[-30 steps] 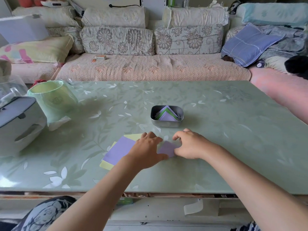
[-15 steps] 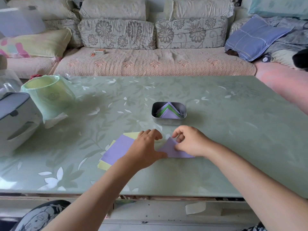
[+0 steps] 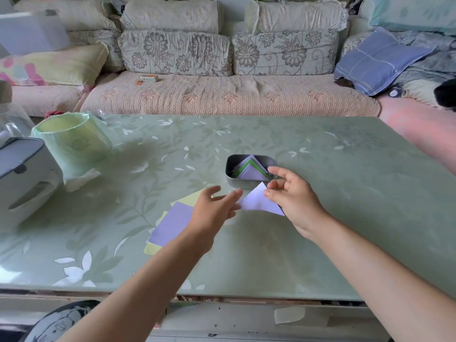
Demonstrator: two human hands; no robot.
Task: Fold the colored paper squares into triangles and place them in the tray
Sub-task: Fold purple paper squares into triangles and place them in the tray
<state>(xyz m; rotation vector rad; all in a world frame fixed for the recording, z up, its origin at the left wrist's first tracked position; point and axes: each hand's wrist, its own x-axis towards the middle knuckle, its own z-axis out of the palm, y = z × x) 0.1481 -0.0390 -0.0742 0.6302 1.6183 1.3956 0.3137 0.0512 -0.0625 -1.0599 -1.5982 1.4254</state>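
- The lilac triangle (image 3: 259,202), one sheet already folded, is lifted off the table (image 3: 345,193) near its middle, just on the near side of the tray (image 3: 231,180).
- The right hand (image 3: 293,197) pinches the triangle's right part between thumb and curled fingers; the other fingers are loosely bent.
- The left hand (image 3: 214,209) is open, with its fingers spread and nothing in its grip. Its fingertips are right at the triangle's left corner; I cannot tell whether they touch it.
- Step in hand, as I judge it: the fold is done and this piece is on its way to the tray.
- The next move calls for carrying the triangle a short way toward the far edge, over the tray's near wall, and letting it drop flat on the pile.
- The tray is a single small metal one with rounded corners. It holds folded triangles (image 3: 249,172) in lilac and green, at least four layers; they overlap too much for an exact count.
- One stack of squares (image 3: 172,222) waits unfolded to the left of the hands, toward the near edge: a lilac sheet on top, and yellow showing beneath at two corners. The number of sheets is not clear.
- Further out, at the table's left edge, stand one green-lined bin (image 3: 71,141) and one white appliance (image 3: 19,174).
- A sofa (image 3: 222,95) runs beyond the far edge.
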